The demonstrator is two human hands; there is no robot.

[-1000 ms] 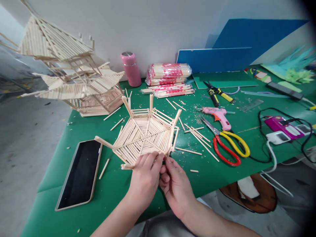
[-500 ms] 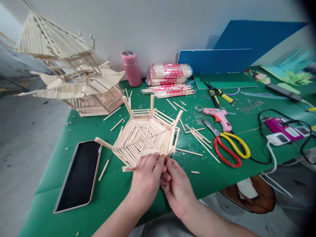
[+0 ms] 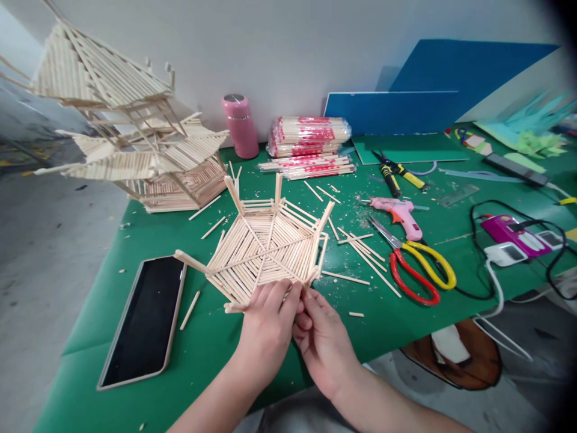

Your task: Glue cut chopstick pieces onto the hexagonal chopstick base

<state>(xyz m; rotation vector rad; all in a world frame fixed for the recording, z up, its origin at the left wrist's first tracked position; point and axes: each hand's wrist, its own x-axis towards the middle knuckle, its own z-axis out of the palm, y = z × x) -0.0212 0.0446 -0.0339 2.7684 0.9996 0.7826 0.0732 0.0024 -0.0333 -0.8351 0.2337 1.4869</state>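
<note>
A hexagonal stick frame [image 3: 265, 243] with upright posts at its corners and low railings along its far and right sides lies on the green table. At its near edge my left hand [image 3: 270, 316] is closed, fingers bent over the rim. My right hand [image 3: 320, 337] pinches close beside it at the near right corner, thumb and fingers pressed together. The hands touch each other, and they hide the part of the frame between them. Loose cut sticks [image 3: 365, 246] are scattered to the right.
A taller stick pavilion [image 3: 130, 138] stands back left, near a pink flask [image 3: 241, 126] and wrapped stick bundles [image 3: 311, 138]. On the right lie scissors [image 3: 417, 273], a pink glue gun [image 3: 399, 213], pliers [image 3: 399, 174] and a power strip [image 3: 518, 237]. A phone [image 3: 143, 322] lies at left.
Almost nothing differs. Both hands stay at the same near corner of the stick frame, with only a very slight shift of the view.
</note>
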